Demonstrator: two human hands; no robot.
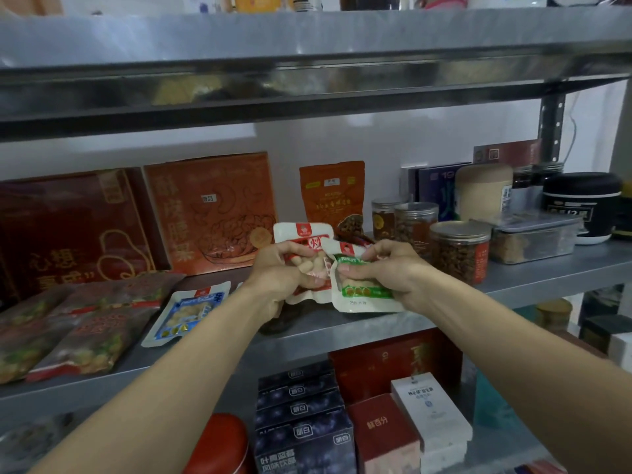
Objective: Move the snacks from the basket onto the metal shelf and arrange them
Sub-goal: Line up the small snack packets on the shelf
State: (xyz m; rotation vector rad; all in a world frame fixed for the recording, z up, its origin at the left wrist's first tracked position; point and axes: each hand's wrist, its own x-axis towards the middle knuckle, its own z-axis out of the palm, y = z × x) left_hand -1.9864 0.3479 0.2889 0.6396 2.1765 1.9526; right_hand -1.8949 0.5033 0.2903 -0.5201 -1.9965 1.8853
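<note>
Biggest worry first: the metal shelf (359, 331) is crowded, with tall orange boxes (210, 213) leaning at the back, so shoving packs in deep could tip one forward onto the flat packets. Next, the lidded nut jars (458, 251) stand just beside your right hand (386, 271); a careless sweep of that wrist could knock one off the front edge. You're holding both packs above the shelf, not yet set down: your left hand (278, 273) is clenched around the red-label snack pack (302, 241), and the right hand's fingers pinch the green-label snack pack (362, 292), which overlaps the red one. The film looks slick, so either could slip while you sort them. Smallest risk: the blue-label pack (188, 311) lies near the front lip and a nudge could push it over. Basket isn't in view.
</note>
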